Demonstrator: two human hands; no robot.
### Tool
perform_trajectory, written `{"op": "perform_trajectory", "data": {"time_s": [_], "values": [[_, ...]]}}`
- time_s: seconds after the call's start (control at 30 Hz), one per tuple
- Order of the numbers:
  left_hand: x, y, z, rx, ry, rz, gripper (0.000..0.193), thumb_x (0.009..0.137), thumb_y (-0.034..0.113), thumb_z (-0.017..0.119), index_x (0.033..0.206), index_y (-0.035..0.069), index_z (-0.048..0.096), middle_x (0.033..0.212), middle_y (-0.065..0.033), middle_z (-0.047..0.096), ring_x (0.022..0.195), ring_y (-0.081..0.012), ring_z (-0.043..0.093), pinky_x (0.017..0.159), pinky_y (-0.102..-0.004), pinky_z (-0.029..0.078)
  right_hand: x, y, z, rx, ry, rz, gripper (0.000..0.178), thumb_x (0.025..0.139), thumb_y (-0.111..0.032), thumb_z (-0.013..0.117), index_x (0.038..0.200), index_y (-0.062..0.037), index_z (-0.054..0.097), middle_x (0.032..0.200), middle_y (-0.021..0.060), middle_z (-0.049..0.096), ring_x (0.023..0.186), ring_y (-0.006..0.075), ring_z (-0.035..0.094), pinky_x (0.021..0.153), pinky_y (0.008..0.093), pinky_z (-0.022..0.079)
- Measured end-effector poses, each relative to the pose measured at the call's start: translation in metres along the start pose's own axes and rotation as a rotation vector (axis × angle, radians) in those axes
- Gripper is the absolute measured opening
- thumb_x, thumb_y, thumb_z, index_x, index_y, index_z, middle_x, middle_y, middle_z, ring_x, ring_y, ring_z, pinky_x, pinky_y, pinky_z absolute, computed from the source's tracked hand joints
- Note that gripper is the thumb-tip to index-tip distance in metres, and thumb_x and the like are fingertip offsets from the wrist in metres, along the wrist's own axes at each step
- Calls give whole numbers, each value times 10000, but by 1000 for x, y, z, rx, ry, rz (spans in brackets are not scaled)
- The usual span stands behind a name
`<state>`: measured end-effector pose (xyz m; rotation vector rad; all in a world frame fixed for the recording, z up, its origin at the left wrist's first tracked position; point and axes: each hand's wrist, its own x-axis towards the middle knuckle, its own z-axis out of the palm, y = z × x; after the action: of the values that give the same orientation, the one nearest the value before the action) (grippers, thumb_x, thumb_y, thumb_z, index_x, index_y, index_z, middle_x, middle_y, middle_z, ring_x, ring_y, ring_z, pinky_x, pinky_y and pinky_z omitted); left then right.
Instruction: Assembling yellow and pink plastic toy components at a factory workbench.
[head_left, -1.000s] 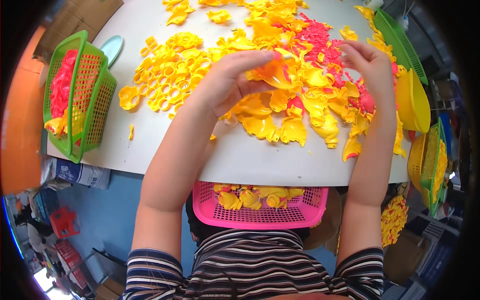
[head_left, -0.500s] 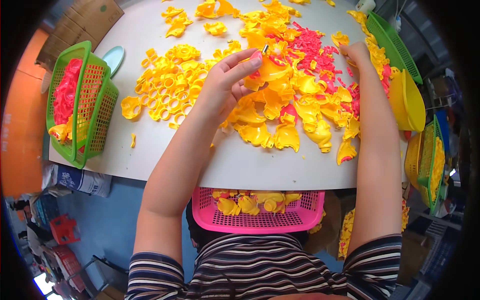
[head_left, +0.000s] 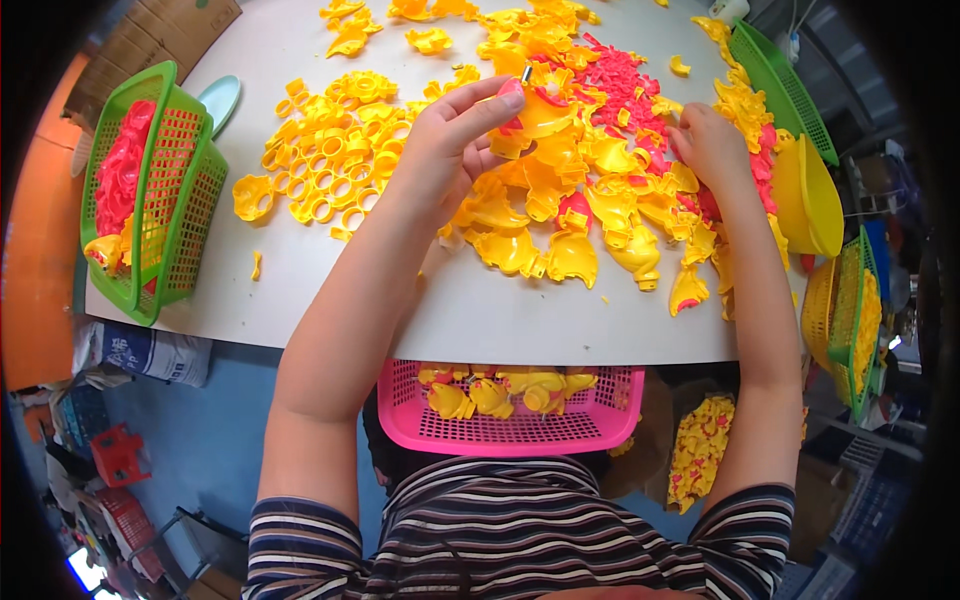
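Observation:
My left hand [head_left: 462, 135] is raised over the table, thumb and fingers closed on a yellow plastic shell part [head_left: 543, 118] with red on it. A small metal pin [head_left: 526, 74] sticks up beside its fingertips. At the right of the heap, my right hand [head_left: 706, 142] reaches down with bent fingers among small red plastic pieces [head_left: 625, 85]. Its fingertips are partly hidden, so what they pinch cannot be made out. Below the left hand lie several curved yellow shells [head_left: 508, 250]. Yellow rings [head_left: 330, 180] are spread to the left of that hand.
A green basket [head_left: 190, 190] with red and yellow parts stands at the table's left edge. Along the right are another green basket [head_left: 785, 90] and a yellow scoop-like container [head_left: 818, 200]. A pink basket [head_left: 500, 440] holding yellow figures sits below the table's front edge [head_left: 560, 358].
My right hand has moved down slightly and away from a yellow piece, which now lies apart beyond it. My left hand keeps its hold; the whole view has shifted a little.

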<state>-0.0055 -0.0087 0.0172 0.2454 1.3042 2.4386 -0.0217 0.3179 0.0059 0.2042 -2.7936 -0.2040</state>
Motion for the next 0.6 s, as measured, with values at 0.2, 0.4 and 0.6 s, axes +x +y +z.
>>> {"op": "perform_trajectory", "data": {"time_s": [0.2,0.4,0.6], "values": [[0,0,4,7,-13,-3,448,806,184,671,1159,-30,496,986,-72,591,855,-117,615,741,-283,556,30,24,-2,250,91,315,484,772,-450,638,877,22,621,808,166,655,728,283,641,668,360,508],[2,-2,-3,12,-5,-5,468,812,184,664,1184,-30,478,1037,-86,584,911,-136,608,767,-299,554,57,13,2,380,-419,521,599,650,-497,744,816,65,621,661,120,598,550,199,600,473,322,504],[0,-1,-2,3,-9,-7,455,807,178,674,1167,-31,490,997,-80,592,863,-112,614,729,-265,556,50,28,2,502,-514,622,552,654,-396,766,907,65,598,902,148,620,760,245,632,558,350,549]]}}
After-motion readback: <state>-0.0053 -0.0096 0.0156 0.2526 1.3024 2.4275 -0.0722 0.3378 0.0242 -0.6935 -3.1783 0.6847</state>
